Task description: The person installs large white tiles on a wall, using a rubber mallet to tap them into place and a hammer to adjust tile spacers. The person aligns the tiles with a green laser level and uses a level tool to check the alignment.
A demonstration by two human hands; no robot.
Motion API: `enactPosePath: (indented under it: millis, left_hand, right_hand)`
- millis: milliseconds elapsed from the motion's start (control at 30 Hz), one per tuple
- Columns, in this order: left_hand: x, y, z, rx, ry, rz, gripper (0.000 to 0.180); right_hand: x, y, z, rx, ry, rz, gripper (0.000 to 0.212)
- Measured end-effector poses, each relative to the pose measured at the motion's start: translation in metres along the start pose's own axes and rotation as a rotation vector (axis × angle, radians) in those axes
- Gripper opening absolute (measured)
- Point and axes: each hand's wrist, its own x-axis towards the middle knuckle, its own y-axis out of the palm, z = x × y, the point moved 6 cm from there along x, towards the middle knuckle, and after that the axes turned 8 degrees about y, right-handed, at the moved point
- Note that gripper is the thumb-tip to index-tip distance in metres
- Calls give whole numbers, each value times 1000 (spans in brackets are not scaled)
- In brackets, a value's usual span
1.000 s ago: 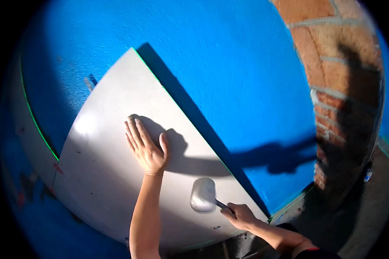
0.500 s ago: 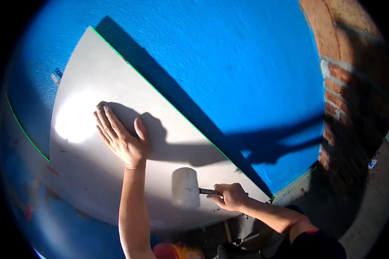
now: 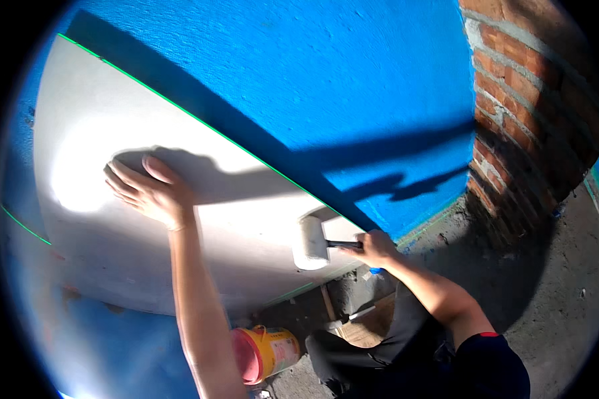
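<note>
A large pale tile panel (image 3: 246, 223) stands against the blue wall, with a bright green line running along its top edge. My left hand (image 3: 148, 193) lies on its face at the left, palm toward it, fingers stretched and thumb apart. On the right, my right hand (image 3: 375, 250) is closed round the dark handle of a white-headed mallet (image 3: 311, 243). The mallet head is in front of the panel's lower right part; whether it touches the surface I cannot tell. A glare spot and the shadows of my hands fall across the panel.
Below the panel a yellow bucket (image 3: 277, 352) with a red inside lies tilted on the rough grey floor (image 3: 566, 292). A hammer-like tool with a wooden handle (image 3: 327, 302) is beside my knee (image 3: 343, 356). A brick column (image 3: 512, 106) rises at the right, next to the blue wall (image 3: 353, 73).
The view has shifted, so the panel sits further left and the bucket shows more fully. My left hand stays on the panel; the mallet has swung nearer the top edge and turned.
</note>
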Motion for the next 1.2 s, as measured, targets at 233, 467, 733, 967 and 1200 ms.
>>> enactPosePath:
  millis: [233, 467, 733, 967, 1200]
  left_hand:
    - [-165, -5, -103, -94, -10, 78, 71]
    - [-167, -12, -92, -120, 50, 104, 68]
    - [-165, -9, -96, -88, 75, 133, 78]
    - [-163, -11, -96, -27, 139, 154, 76]
    - [-160, -10, -92, -55, 238, 156, 71]
  right_hand:
    - [-34, 17, -80, -258, 7, 248, 67]
    - [-44, 64, -132, -322, -341, 547, 69]
    - [37, 141, -203, -452, -45, 714, 72]
    - [27, 133, -168, -472, -180, 819, 60]
    - [12, 128, -171, -509, -385, 730, 64]
